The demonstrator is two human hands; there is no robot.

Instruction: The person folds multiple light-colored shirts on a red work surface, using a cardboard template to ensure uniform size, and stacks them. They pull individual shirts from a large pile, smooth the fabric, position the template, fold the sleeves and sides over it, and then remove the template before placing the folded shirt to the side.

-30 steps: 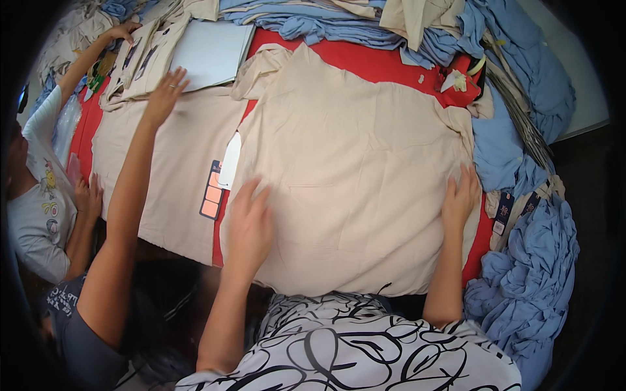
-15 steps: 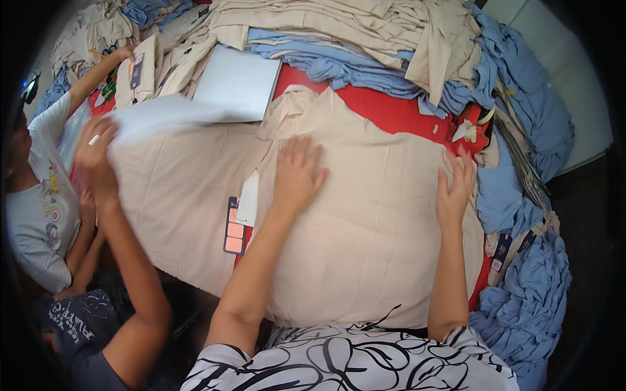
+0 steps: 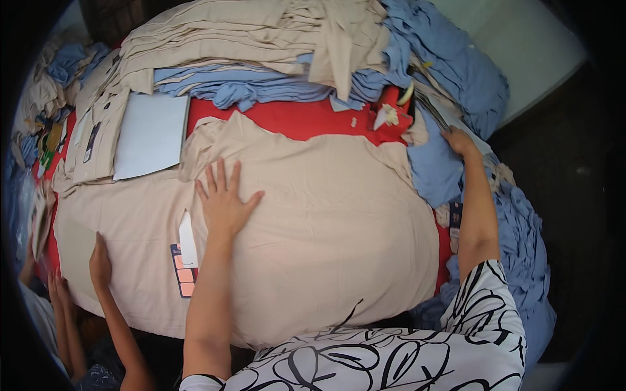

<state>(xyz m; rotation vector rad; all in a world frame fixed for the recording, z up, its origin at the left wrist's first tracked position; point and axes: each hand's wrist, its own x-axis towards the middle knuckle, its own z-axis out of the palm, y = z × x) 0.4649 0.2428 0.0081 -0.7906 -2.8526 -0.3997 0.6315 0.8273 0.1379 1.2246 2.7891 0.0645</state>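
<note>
A pale beige garment (image 3: 339, 215) lies spread flat before me on the table. My left hand (image 3: 225, 202) rests on its upper left part, palm down with the fingers spread. Off to the right, my right hand (image 3: 464, 141) reaches past the garment. Its fingers are closed on the end of a stack of thin grey sheets (image 3: 433, 113), which lies among blue clothes. A white tag (image 3: 188, 238) and a dark tag with orange panels (image 3: 184, 272) lie left of my left forearm.
A co-worker's hand (image 3: 100, 266) is at a greyish board (image 3: 77, 251) on beige cloth at the left. A white board (image 3: 150, 133) lies at the far left. Beige clothes (image 3: 248, 32) and blue clothes (image 3: 521, 247) are piled around the red table surface (image 3: 287, 120).
My right hand has moved off the garment, up and right to the grey sheets. My left hand stays flat on the cloth. The view has swung right; the co-worker's hand has come down.
</note>
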